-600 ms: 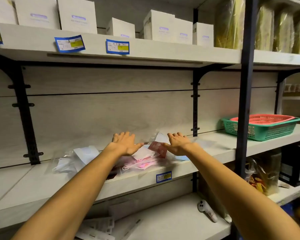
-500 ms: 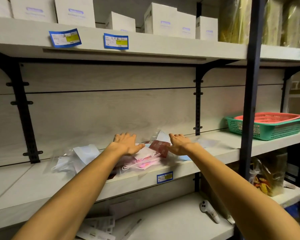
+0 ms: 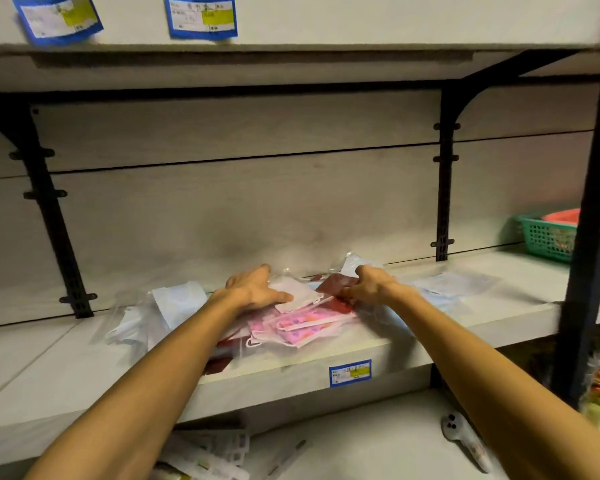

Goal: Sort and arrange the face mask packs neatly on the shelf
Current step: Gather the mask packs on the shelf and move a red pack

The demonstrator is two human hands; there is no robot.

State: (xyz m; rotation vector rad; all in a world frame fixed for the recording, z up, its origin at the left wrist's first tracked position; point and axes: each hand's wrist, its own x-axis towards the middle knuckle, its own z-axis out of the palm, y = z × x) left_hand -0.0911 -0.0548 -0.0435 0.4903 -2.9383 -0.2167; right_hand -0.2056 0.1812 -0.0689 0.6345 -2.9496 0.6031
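A loose heap of face mask packs lies on the middle shelf (image 3: 83, 372). In it are pink patterned packs (image 3: 302, 323), a white mask pack (image 3: 300, 295), a dark red pack (image 3: 336, 284) and pale blue packs (image 3: 177, 303) to the left. Another pale blue pack (image 3: 454, 285) lies flat to the right. My left hand (image 3: 257, 289) rests palm down on the heap, its thumb on the white pack and its fingers straight. My right hand (image 3: 369, 285) has curled fingers and pinches the dark red pack at its right edge.
A green basket (image 3: 548, 239) with a red one (image 3: 561, 214) inside stands at the far right of the shelf. A black upright post (image 3: 593, 220) runs down the right side. On the lower shelf lie a white handheld device (image 3: 464, 441) and loose flat packs (image 3: 215, 455).
The view has moved closer and tilted down. My right hand's fingers have curled onto the dark red pack. My left hand stays on the heap.
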